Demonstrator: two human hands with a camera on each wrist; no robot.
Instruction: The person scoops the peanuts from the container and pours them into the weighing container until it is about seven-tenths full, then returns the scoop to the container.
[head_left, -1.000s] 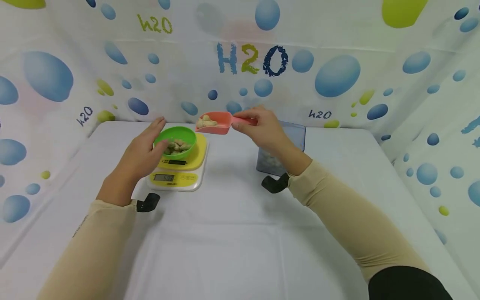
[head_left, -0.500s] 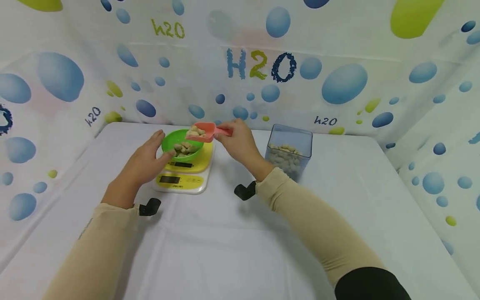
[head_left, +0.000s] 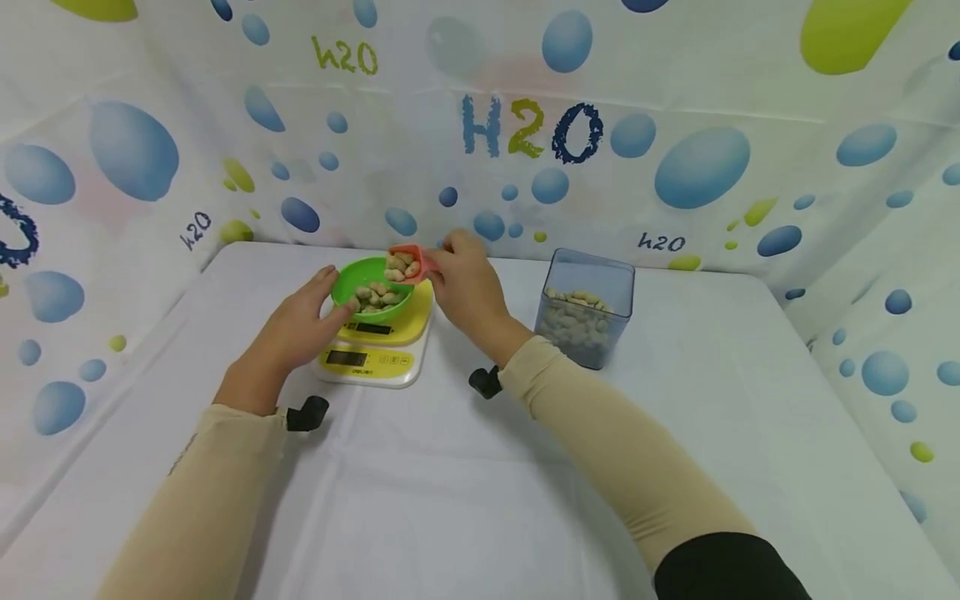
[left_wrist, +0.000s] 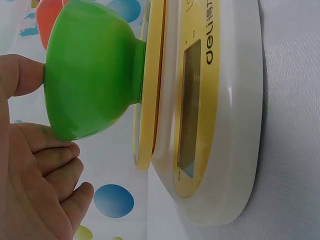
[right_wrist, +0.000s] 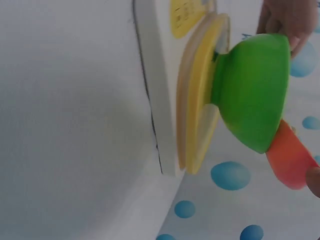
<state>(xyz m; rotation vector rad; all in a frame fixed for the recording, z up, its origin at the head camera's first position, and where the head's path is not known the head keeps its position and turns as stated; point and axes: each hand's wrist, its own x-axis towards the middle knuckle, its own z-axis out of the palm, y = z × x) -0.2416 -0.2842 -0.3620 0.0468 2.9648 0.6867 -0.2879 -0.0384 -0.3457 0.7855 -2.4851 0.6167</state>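
A small green bowl [head_left: 363, 272] holding several peanuts [head_left: 378, 296] in their shells stands on a yellow and white kitchen scale [head_left: 412, 363]. My left hand [head_left: 298, 323] steadies its left side, thumb and fingertips at the rim; the left wrist view shows the thumb [left_wrist: 27, 75] there. Pinched by its handle in my right hand [head_left: 471, 283] is a pink scoop [head_left: 421, 272] loaded with peanuts. It tilts over the bowl's right rim. In the right wrist view the scoop [right_wrist: 291, 159] overlaps the rim from outside, its load mostly hidden. The scale's display [head_left: 347, 358] looks dark.
To the right on the white tablecloth [head_left: 465, 500] stands a clear bluish square container [head_left: 603, 321], partly filled with peanuts. A white backdrop [head_left: 420, 83] with blue and green spots rises behind the table and along both sides.
My right hand has carried the scoop left from beside the bowl to over its right rim and tipped it toward the bowl. The left hand stays at the bowl. The view has shifted slightly.
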